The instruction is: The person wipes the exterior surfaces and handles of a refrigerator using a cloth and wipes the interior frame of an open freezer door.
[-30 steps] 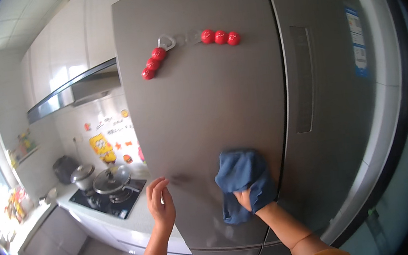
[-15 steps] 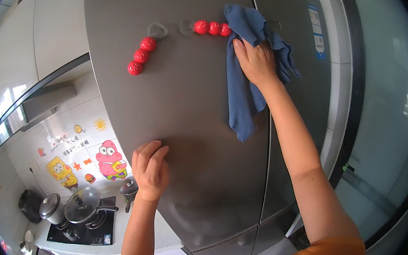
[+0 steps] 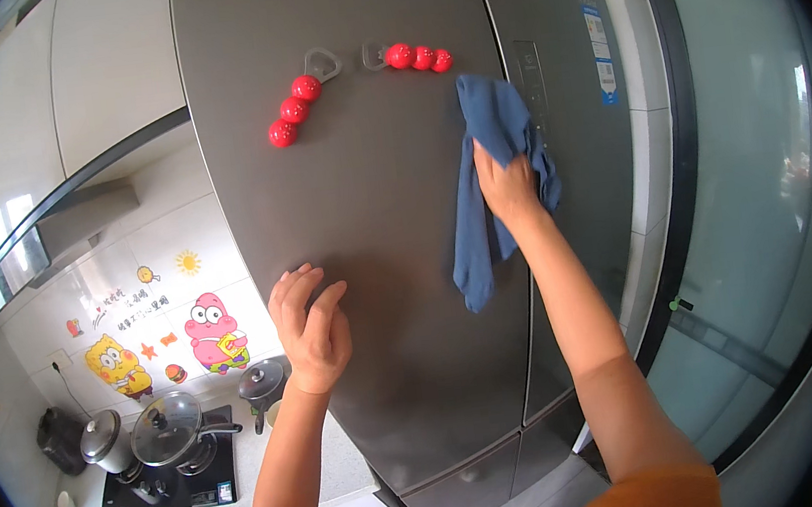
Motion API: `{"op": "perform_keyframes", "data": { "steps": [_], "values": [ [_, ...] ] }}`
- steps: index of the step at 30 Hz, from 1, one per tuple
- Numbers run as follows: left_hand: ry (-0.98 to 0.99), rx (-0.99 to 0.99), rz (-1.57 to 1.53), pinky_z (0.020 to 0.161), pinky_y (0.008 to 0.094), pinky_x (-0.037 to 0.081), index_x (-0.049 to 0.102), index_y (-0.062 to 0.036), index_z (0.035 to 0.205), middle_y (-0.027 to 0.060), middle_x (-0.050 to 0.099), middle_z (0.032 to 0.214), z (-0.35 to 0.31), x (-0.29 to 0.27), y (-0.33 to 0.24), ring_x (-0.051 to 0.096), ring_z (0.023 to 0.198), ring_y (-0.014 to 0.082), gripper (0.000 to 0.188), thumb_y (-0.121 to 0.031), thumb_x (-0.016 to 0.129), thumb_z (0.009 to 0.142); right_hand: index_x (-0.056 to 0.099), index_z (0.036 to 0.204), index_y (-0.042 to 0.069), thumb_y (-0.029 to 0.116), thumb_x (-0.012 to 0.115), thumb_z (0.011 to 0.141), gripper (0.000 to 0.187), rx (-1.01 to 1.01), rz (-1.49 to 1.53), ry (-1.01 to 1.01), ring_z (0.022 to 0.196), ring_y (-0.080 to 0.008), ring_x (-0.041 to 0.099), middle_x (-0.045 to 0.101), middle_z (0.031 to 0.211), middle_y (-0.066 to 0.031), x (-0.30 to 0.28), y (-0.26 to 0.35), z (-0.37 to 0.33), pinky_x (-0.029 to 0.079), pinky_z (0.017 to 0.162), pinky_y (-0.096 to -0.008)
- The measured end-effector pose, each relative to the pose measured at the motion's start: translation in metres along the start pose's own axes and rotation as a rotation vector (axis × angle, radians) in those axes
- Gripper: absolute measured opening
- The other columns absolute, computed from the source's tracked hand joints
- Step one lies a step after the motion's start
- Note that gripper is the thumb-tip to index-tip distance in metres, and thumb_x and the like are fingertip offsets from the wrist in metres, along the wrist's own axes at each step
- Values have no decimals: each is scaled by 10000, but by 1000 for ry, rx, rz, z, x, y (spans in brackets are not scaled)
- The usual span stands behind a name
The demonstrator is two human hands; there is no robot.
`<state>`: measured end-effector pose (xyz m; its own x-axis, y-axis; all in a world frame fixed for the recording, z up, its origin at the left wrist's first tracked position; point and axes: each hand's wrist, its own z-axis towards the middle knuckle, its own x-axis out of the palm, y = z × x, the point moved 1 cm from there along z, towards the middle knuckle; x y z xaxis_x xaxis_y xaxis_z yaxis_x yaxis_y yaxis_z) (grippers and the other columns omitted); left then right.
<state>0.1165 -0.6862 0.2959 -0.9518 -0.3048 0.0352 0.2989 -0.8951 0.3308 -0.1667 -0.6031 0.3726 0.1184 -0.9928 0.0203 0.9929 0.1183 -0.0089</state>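
A tall grey refrigerator (image 3: 377, 217) stands before me. My right hand (image 3: 508, 185) grips a blue cloth (image 3: 492, 111), pressed to the door front close to the gap between the two doors. The cloth's lower end hangs loose to the left of the wrist. Near the door's left edge, my left hand (image 3: 312, 332) is raised with fingers apart and slightly bent, holding nothing; whether its fingertips touch the door I cannot tell. Higher up on the door are two strings of red balls with clear ends, a left one (image 3: 295, 110) and a right one (image 3: 422, 57).
Left of the refrigerator, a black cooktop (image 3: 177, 485) carries a lidded pan (image 3: 168, 431) and a pot (image 3: 104, 440). Another small lidded pan (image 3: 261, 380) sits beside it. A range hood (image 3: 86, 218) juts out above. On the right is a dark-framed glass door (image 3: 749, 184).
My right hand and the blue cloth have moved down the refrigerator door, away from the right string of red balls. My left hand's fingers have spread a little.
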Motion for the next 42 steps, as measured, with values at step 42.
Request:
{"op": "perform_keyframes", "data": {
  "steps": [42],
  "values": [
    [-453,-783,-796,1081,356,285,429,18,1230,155,460,1253,27,-20,18,410,1224,226,336,-182,380,965,489,1277,59,388,296,973,488,-66,234,336,1279,-365,368,443,1356,-184,112,216,215,320,1050,-449]
  ]
}}
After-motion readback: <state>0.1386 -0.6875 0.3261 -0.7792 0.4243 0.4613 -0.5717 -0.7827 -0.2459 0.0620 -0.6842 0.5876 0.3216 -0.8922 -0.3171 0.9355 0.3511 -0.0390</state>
